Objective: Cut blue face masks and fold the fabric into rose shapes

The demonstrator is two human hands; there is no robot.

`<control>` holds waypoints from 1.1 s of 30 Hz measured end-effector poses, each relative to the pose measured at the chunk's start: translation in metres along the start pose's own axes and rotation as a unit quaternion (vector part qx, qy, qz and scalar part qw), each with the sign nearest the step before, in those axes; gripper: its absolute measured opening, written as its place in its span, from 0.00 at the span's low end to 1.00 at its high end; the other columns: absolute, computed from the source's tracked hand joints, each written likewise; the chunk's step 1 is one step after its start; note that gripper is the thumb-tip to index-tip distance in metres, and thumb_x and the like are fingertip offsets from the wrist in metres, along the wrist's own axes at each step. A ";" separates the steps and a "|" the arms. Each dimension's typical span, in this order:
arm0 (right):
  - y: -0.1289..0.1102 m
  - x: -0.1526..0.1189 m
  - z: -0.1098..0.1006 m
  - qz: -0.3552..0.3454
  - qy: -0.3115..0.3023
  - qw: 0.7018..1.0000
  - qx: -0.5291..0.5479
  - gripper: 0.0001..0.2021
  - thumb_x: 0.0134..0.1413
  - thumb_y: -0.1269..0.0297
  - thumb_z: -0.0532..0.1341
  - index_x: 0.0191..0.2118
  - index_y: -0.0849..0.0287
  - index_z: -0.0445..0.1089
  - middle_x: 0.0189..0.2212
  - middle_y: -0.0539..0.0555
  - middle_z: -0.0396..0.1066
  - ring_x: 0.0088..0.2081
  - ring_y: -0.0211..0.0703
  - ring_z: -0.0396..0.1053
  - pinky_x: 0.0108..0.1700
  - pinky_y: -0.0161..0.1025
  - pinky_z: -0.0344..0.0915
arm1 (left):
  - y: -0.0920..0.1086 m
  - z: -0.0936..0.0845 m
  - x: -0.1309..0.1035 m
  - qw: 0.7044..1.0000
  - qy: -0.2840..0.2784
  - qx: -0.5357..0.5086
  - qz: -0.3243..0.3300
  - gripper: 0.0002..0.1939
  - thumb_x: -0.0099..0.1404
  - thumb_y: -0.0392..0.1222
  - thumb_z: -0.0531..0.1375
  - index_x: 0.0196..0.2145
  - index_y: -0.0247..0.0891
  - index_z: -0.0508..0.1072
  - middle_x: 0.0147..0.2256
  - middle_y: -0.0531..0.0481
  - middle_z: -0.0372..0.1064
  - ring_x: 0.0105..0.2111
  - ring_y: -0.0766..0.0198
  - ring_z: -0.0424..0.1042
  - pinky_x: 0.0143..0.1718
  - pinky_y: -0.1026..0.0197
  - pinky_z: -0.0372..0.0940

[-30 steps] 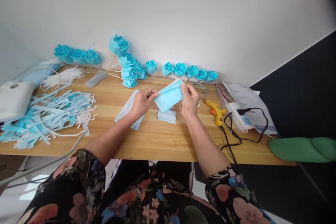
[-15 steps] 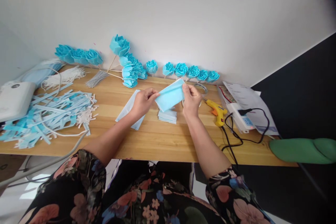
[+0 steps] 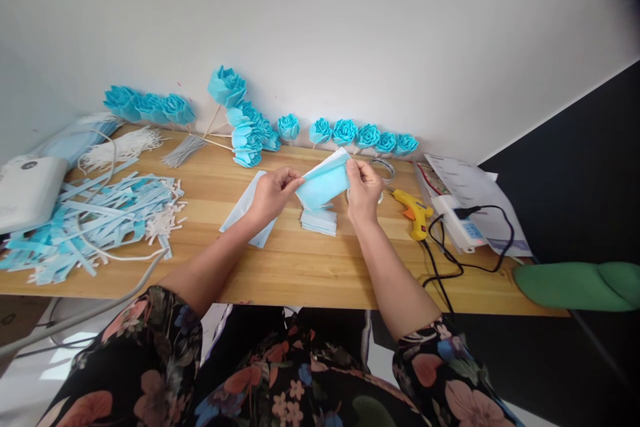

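Between my two hands a light blue rectangle of face-mask fabric (image 3: 326,185) is stretched above the table, its upper edge folded over to show a whitish strip. My left hand (image 3: 274,197) pinches its left edge, while my right hand (image 3: 365,188) grips the upper right corner between thumb and fingers. Under the held fabric lies a small stack of folded pale blue pieces (image 3: 319,221). A flat, pale blue mask sheet (image 3: 245,203) rests on the wood, partly covered by my left hand and forearm.
Blue fabric flowers (image 3: 345,133) line the wall. Cut strips (image 3: 115,210) and a white device (image 3: 33,192) lie left. To the right are a yellow glue gun (image 3: 414,212), a white power strip (image 3: 460,223) with black cords, papers (image 3: 480,193) and a green object (image 3: 575,285). Tape rolls (image 3: 384,170) sit behind my right hand.
The top edge of the held fabric is folded over further, so a wider whitish strip shows. Both hands keep almost the same place and hold.
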State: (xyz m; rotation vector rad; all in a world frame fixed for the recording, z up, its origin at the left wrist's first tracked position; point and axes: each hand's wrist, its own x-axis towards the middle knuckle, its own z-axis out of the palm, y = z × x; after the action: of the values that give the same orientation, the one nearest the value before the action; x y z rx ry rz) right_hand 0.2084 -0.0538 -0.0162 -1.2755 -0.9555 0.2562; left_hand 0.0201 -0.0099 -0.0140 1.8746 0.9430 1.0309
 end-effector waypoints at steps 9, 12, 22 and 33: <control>0.001 0.000 0.000 0.001 -0.010 1.000 0.011 0.17 0.53 0.49 0.63 0.34 0.60 0.75 0.28 0.50 0.71 0.31 0.37 0.65 0.34 0.35 0.62 | -0.001 0.001 -0.001 1.000 -0.005 0.009 0.008 0.12 0.63 0.48 0.59 0.29 0.37 0.72 0.22 0.54 0.65 0.24 0.67 0.62 0.26 0.64 0.55; 0.000 0.000 -0.001 -0.002 -0.014 1.000 0.010 0.17 0.53 0.49 0.63 0.34 0.60 0.75 0.29 0.50 0.72 0.32 0.38 0.66 0.35 0.35 0.63 | -0.002 0.001 -0.001 1.000 -0.005 0.018 0.009 0.12 0.63 0.48 0.59 0.30 0.37 0.72 0.22 0.54 0.65 0.24 0.67 0.62 0.27 0.64 0.55; -0.003 -0.001 -0.002 -0.020 -0.003 1.000 -0.012 0.16 0.54 0.50 0.61 0.34 0.60 0.75 0.28 0.50 0.72 0.32 0.39 0.67 0.36 0.36 0.63 | 0.002 0.000 -0.001 0.999 -0.010 0.038 0.014 0.12 0.64 0.48 0.58 0.29 0.37 0.70 0.22 0.54 0.65 0.23 0.66 0.62 0.27 0.63 0.54; -0.021 -0.020 0.003 -0.106 -0.088 0.984 -0.114 0.13 0.58 0.54 0.59 0.34 0.57 0.76 0.29 0.50 0.75 0.31 0.40 0.69 0.37 0.38 0.66 | 0.010 -0.004 -0.002 0.990 0.030 0.050 0.127 0.15 0.65 0.50 0.58 0.44 0.37 0.72 0.43 0.43 0.73 0.45 0.56 0.70 0.49 0.56 0.62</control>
State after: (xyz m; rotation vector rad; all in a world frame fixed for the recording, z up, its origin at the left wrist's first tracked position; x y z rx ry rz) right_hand 0.1871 -0.0715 -0.0065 -1.3627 -1.2924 0.0952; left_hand 0.0179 -0.0146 -0.0038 2.0972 0.8176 1.2140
